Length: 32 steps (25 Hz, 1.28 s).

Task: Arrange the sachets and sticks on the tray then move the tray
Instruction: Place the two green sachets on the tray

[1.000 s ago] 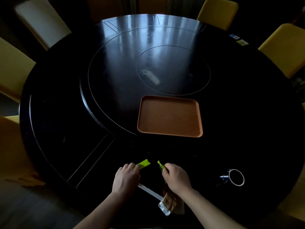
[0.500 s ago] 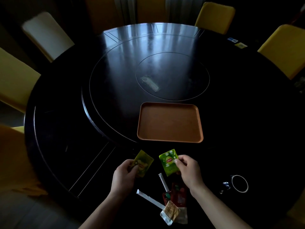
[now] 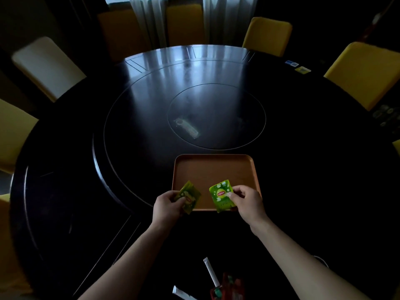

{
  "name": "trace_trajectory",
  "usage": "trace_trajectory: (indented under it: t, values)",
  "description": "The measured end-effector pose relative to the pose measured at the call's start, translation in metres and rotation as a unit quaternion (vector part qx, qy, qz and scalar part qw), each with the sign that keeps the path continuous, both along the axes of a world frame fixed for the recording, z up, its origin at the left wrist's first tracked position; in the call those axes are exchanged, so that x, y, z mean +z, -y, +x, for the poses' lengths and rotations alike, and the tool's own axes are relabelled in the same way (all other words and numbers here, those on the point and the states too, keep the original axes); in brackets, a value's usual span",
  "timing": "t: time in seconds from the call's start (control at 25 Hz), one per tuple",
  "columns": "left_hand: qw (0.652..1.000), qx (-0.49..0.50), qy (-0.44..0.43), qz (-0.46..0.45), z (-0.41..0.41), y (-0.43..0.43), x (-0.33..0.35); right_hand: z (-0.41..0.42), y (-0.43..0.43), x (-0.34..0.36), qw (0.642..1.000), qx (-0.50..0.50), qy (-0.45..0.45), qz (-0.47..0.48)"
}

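Observation:
An orange-brown rectangular tray (image 3: pixel 214 167) lies on the dark round table. My left hand (image 3: pixel 167 205) grips a green tea sachet (image 3: pixel 189 198) over the tray's near left corner. My right hand (image 3: pixel 246 202) pinches a second green Lipton sachet (image 3: pixel 221 195) by its right edge, over the tray's near edge. Whether either sachet touches the tray I cannot tell. Near the bottom edge lie a white stick (image 3: pixel 211 272), another white stick (image 3: pixel 181 294) and a red sachet (image 3: pixel 229 287).
The table (image 3: pixel 303 169) is black and glossy with a raised turntable (image 3: pixel 151 100) in the middle. A pale wrapper (image 3: pixel 187 128) lies on its centre disc. Yellow chairs (image 3: pixel 365 70) ring the table. Two small packets (image 3: pixel 297 66) sit at the far right rim.
Both hands lifted a green sachet each from the pile near me and carried them forward to the tray's near edge. The view tilted up, so the pile dropped to the bottom.

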<state>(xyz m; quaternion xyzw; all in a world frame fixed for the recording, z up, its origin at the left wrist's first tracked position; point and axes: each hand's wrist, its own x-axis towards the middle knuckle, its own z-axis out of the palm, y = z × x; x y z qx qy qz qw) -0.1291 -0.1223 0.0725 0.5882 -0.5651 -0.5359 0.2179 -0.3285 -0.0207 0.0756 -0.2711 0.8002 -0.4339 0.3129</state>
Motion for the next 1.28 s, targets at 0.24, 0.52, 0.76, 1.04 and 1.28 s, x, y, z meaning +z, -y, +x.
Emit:
trace_trajectory:
  t: [0.24, 0.52, 0.76, 1.04, 1.28]
  values:
    - [0.992, -0.049, 0.087, -0.072, -0.037, 0.05, -0.022, -0.037, 0.048, -0.025, 0.998, -0.008, -0.031, 0.046]
    - [0.907, -0.166, 0.225, -0.316, -0.027, 0.062, -0.032, -0.051, 0.053, -0.05, 0.97, 0.053, -0.22, 0.085]
    - [0.789, -0.357, 0.3, -0.4, -0.045, 0.052, -0.064, -0.037, 0.05, -0.053, 0.93, 0.122, -0.328, 0.11]
    - [0.72, -0.451, 0.28, -0.448, -0.047, 0.077, -0.061, -0.037, 0.063, -0.056, 0.915, 0.159, -0.349, 0.125]
    - [0.799, -0.364, 0.327, -0.349, -0.047, 0.07, -0.065, -0.039, 0.062, -0.062, 0.905, 0.153, -0.374, 0.131]
